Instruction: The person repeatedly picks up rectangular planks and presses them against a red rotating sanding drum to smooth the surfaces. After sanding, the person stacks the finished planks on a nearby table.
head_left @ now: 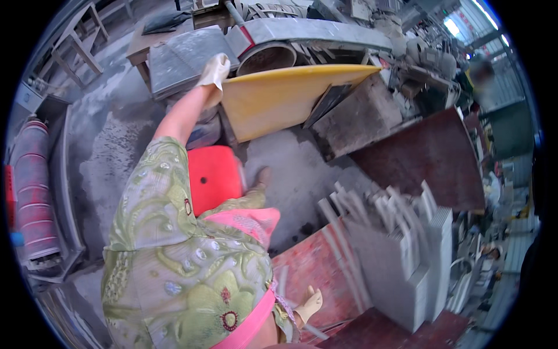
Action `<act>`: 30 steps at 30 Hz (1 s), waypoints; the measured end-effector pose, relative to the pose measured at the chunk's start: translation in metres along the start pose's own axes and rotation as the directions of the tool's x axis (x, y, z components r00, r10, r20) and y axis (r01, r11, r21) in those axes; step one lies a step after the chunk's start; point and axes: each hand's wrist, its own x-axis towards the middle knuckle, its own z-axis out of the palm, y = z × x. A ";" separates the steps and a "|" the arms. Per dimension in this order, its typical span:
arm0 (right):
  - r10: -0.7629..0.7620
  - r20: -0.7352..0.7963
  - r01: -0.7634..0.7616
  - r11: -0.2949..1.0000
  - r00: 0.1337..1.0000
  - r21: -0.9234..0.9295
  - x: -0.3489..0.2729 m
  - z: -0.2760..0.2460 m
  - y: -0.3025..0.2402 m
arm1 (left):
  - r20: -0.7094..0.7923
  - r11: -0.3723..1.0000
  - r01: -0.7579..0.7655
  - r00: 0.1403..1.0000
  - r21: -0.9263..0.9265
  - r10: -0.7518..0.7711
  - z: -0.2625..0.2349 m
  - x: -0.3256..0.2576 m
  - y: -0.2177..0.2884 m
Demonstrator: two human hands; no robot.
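Note:
At the far side, my left hand (pixel 214 74) wears a cream glove and is closed at the near left corner of a yellow board (pixel 279 96). The board leans on its edge, and the fingers are partly hidden. Low on the right, my right hand (pixel 310 303), also gloved, hangs with its fingers loosely apart and nothing in it. Beneath it lies a worn red board (pixel 322 270). Close beside that hand stand stacks of thin grey panels (pixel 389 273), with pale strips (pixel 401 203) leaning at their top.
A red plastic stool (pixel 215 180) with a hole in its seat stands by my leg. Grey slabs (pixel 189 58) lie beyond my left hand, near a round tub (pixel 267 58). A dark brown board (pixel 430 157) leans at the right. A ribbed roller (pixel 35 189) stands far left.

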 end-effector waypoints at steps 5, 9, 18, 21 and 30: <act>-0.009 0.319 0.090 0.967 0.948 -0.239 0.072 0.206 -0.182 | -0.210 0.997 0.017 0.977 -0.079 -0.033 0.066 0.066 0.041; 0.020 0.617 0.283 0.876 0.787 -0.390 0.044 0.347 -0.307 | 0.249 0.748 -0.112 0.966 0.655 -0.074 0.038 0.084 0.099; 0.012 0.879 0.547 0.778 0.477 -0.308 0.094 0.490 -0.373 | 0.406 0.578 -0.301 0.912 0.758 -0.058 0.055 0.089 0.072; 0.006 0.927 0.659 0.702 0.374 -0.270 0.115 0.544 -0.400 | 0.417 0.585 -0.293 0.905 0.756 -0.085 0.044 0.082 0.083; 0.029 0.995 0.637 0.766 0.094 -0.083 0.093 0.694 -0.411 | 0.530 0.371 -0.594 0.804 0.714 0.268 0.026 0.127 0.102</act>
